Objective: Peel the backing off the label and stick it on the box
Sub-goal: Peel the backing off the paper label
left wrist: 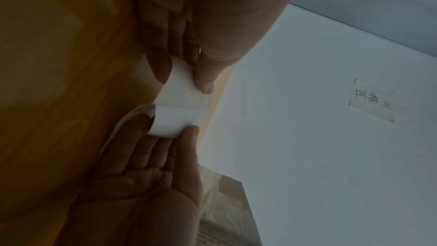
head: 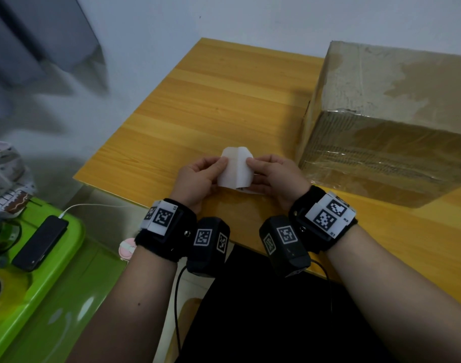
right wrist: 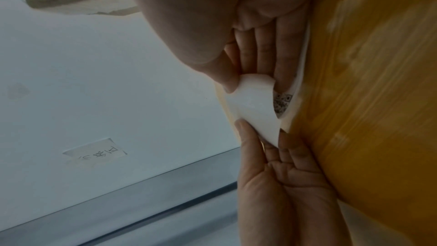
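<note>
A white label sheet, blank side up and creased down its middle, is held just above the wooden table. My left hand pinches its left edge between thumb and fingers. My right hand pinches its right edge. In the left wrist view the label bends between both thumbs. The right wrist view shows the label curling away from a printed layer with a QR code under my right fingers. The brown cardboard box, wrapped in clear tape, stands on the table to the right of my hands.
Left of the table is a green tray holding a black phone on a white cable and a yellow tape roll. A handwritten note is taped to the white wall. The table's near edge runs under my wrists.
</note>
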